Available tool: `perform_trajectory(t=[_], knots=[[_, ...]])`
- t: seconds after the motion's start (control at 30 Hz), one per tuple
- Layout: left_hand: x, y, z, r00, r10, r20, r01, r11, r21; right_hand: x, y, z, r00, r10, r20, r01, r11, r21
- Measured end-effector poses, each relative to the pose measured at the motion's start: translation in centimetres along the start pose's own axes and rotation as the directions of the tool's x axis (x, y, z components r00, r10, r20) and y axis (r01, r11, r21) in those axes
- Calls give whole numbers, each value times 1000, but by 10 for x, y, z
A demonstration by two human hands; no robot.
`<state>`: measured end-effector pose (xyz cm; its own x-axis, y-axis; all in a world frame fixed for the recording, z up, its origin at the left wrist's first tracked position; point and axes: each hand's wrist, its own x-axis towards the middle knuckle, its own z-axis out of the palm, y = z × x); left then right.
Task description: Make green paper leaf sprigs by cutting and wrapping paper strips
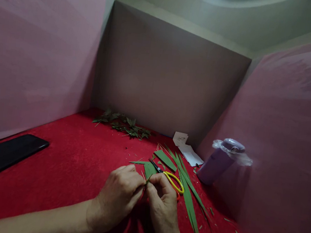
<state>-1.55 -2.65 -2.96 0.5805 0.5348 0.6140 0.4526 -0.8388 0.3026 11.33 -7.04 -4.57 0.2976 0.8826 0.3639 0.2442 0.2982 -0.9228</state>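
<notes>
My left hand (pixel 120 191) and my right hand (pixel 162 203) meet at the front middle of the red cloth, fingertips pinched close together. Between them is a small piece of green leaf (pixel 147 181), mostly covered by the fingers. Just beyond the right hand lie scissors (pixel 174 182) with yellow and red handles and dark blades. Cut green leaf pieces (pixel 165 160) rest around the blades. Long narrow green leaves (pixel 189 191) stretch along the cloth to the right of my right hand.
Sprigs of small leaves (pixel 131 128) lie at the back. A purple tumbler (pixel 217 163) wrapped in clear plastic stands right, near white papers (pixel 190 155). A black phone-like slab (pixel 7 155) lies left. Pink side walls and a grey back panel enclose the red cloth (pixel 77 160); scraps litter the right.
</notes>
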Motion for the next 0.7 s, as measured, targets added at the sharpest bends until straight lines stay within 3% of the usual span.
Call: perform_trajectory(t=[0.33,0.47,0.57,0.7], knots=[[2,-1,-2,998,49,-51,-49,999,7,-1,-1,0,1000,11,0,-11,998,61],[4,-2,-3,995,-104,-5,101,974,-202,-1,-2,-2,1000,20,7,-20,997,77],[8,1,-8,963,-253,87,265,860,-437,3,-7,-7,999,52,14,-53,993,106],[13,7,-14,898,-342,277,433,578,-691,13,-14,-15,975,212,67,-222,943,247]])
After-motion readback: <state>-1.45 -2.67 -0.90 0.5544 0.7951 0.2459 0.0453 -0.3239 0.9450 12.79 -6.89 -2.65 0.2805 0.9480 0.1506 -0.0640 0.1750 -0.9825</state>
